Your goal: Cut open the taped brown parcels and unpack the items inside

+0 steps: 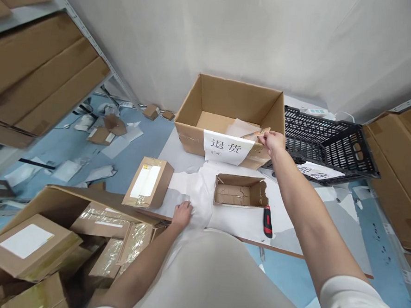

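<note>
My right hand [273, 142] is closed on the end of a thin flat packet with orange printing [257, 133], at the front rim of a large open cardboard box [242, 96]. A translucent white sheet or bag [241, 128] shows inside, next to the packet; whether they are joined I cannot tell. My left hand [182, 213] rests palm down on the table's front edge, by crumpled white wrapping [199, 198], holding nothing visible. Between my arms stands a small open cardboard box [241, 192]. A red and black box cutter [267, 222] lies at its right corner.
A taped carton [149, 183] with a white label stands left on the table [283, 248]. At lower left, a big carton [45, 200] holds several parcels. A black plastic crate [331, 148] is at right. Shelves with cartons flank both sides; packaging scraps litter the blue floor.
</note>
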The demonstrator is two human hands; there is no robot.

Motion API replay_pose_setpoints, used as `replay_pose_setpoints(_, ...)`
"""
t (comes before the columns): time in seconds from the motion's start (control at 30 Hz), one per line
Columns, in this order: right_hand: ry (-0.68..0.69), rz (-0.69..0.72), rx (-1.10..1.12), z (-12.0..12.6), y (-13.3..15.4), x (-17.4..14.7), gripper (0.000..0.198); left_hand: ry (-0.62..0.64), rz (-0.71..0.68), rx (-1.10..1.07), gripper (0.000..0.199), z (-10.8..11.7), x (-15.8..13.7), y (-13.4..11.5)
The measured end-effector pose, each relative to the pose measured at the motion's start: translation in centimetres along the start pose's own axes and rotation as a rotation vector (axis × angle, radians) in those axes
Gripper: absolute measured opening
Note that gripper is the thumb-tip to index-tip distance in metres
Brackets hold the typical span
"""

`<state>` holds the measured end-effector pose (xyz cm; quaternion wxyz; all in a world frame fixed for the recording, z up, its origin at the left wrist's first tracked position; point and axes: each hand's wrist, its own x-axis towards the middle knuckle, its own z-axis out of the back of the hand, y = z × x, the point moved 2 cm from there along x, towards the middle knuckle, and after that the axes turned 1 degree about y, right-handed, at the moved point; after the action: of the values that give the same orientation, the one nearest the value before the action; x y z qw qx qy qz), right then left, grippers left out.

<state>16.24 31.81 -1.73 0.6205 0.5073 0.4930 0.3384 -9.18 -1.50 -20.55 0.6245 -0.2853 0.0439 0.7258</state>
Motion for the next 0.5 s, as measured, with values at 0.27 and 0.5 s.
replay_pose_setpoints(0.27, 0.081, 0.002, -0.103, 0.2, 0.9, -0.3, 0.024, -0.186, 0.209, -0.183, 0.044, 3.7, 1.3, 1.7)
replay_pose_setpoints(0.5, 0.140, 0.337, -0.123, 10.0, -0.6, -8.7, 0.032, -0.721, 0.062, -0.368, 0.046, 8.6, 2.3, 3.0)
